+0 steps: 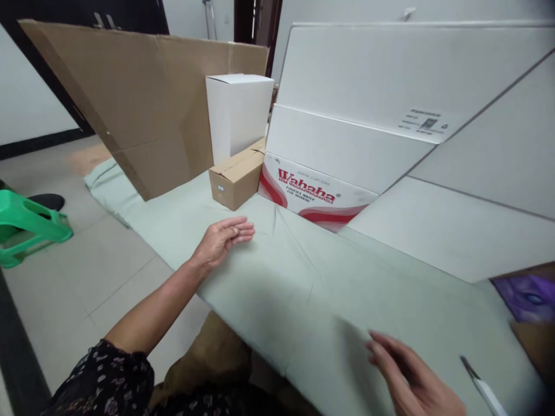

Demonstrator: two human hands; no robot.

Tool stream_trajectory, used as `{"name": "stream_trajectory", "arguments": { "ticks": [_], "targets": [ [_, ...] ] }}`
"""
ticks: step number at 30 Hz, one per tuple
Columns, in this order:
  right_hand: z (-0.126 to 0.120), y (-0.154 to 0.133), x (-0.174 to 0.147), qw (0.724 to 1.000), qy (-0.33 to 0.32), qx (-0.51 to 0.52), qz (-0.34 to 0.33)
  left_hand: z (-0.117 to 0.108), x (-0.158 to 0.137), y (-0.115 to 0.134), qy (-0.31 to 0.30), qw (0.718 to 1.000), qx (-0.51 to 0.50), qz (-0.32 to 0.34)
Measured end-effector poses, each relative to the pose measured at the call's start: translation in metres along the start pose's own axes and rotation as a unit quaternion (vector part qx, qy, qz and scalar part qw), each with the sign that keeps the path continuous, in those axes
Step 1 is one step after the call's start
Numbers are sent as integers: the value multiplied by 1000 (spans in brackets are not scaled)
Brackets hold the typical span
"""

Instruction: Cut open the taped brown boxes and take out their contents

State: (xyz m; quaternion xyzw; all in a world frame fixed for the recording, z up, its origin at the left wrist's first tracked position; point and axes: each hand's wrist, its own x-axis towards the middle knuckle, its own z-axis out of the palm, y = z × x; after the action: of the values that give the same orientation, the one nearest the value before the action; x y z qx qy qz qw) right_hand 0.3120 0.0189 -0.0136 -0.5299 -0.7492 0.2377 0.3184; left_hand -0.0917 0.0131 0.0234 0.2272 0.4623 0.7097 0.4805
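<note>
My left hand (228,237) is held over the pale green cloth (299,300), its fingers stretched out and nothing in it. A small brown carton (238,179) is the nearest thing to it, just beyond the fingertips and not touched. Low on the right is my right hand (410,372), slightly blurred, with thumb and fingers loosely bent, a gap between them and nothing visible in the grip. To its right lies a slim white tool with a dark tip (483,384); its exact kind is unclear.
A tall white box (243,112) stands behind the carton, before an upright brown cardboard sheet (169,104). Large white cardboard panels with a red-printed Wahaha strip (312,193) rise at the back right. A purple printed item (526,297) sits far right. A green stool (32,222) stands on the floor.
</note>
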Motion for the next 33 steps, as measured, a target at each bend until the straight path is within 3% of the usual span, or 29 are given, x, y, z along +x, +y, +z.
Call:
{"name": "stream_trajectory", "arguments": {
  "ticks": [4, 7, 16, 19, 22, 25, 27, 29, 31, 33],
  "targets": [
    [48, -91, 54, 972, 11, 58, -229, 27, -45, -15, -95, 995, -21, -27],
    [77, -129, 74, 945, 15, 63, -321, 39, -63, -22, -116, 992, -28, -28],
    [98, -132, 83, 918, 83, -64, -383, 43, -74, -36, -102, 993, -47, -26],
    [101, -129, 88, 937, 63, -18, -343, 42, -73, -37, -110, 991, -57, -41],
    [101, -124, 95, 978, 45, 120, -165, 39, -72, -33, -118, 990, -65, -49],
    [98, -120, 102, 973, 17, 231, -15, 32, -69, -27, -110, 991, -60, -51],
    [94, -121, 104, 969, -17, 248, -3, 24, -63, -25, -102, 993, -40, -48],
    [87, -120, 100, 971, -41, 235, -24, 12, -48, -21, -70, 998, 3, -4],
    [73, -112, 91, 975, -42, 213, -40, -4, -23, -15, 3, 993, 78, 92],
    [51, -92, 76, 980, -24, 193, -32, -20, 11, -6, 101, 959, 183, 193]
  ]
}}
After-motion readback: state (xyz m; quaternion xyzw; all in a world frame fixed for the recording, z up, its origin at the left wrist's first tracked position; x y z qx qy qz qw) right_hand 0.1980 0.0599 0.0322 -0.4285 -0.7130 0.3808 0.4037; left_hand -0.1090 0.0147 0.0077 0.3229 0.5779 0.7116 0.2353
